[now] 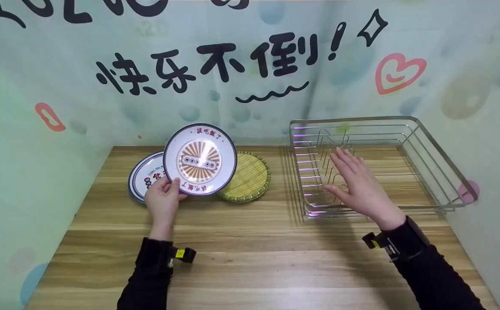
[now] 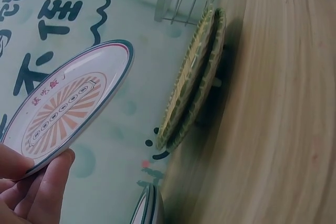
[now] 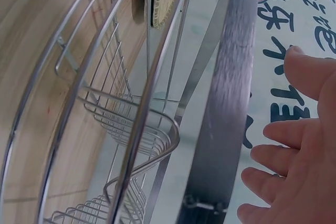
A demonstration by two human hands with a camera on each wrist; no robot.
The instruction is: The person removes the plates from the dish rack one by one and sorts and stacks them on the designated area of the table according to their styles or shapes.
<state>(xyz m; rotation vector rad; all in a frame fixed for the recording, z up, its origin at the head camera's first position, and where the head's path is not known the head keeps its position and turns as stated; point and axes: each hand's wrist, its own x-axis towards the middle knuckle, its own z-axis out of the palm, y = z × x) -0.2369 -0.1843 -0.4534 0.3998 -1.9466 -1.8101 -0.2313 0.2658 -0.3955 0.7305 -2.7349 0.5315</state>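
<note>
My left hand (image 1: 162,201) pinches the lower edge of a round white plate (image 1: 200,159) with a dark blue rim and a striped sunburst print. The plate is raised and tilted, its printed face toward the head view; the left wrist view shows thumb and fingers at its rim. Below and to the left of it, partly covered, lie more plates (image 1: 144,175), stacked on the table. My right hand (image 1: 362,185) is over a metal wire dish rack (image 1: 353,119), fingers extended and thumb apart, holding nothing. In the right wrist view those fingers are beside the rack's flat rim (image 3: 220,98).
Round yellow-green woven trays (image 1: 248,176) sit just right of the raised plate, partly hidden by it. The wooden table (image 1: 250,258) runs back to a printed cloth backdrop (image 1: 215,103). Upright wire dividers (image 1: 325,163) stand in the rack's left part.
</note>
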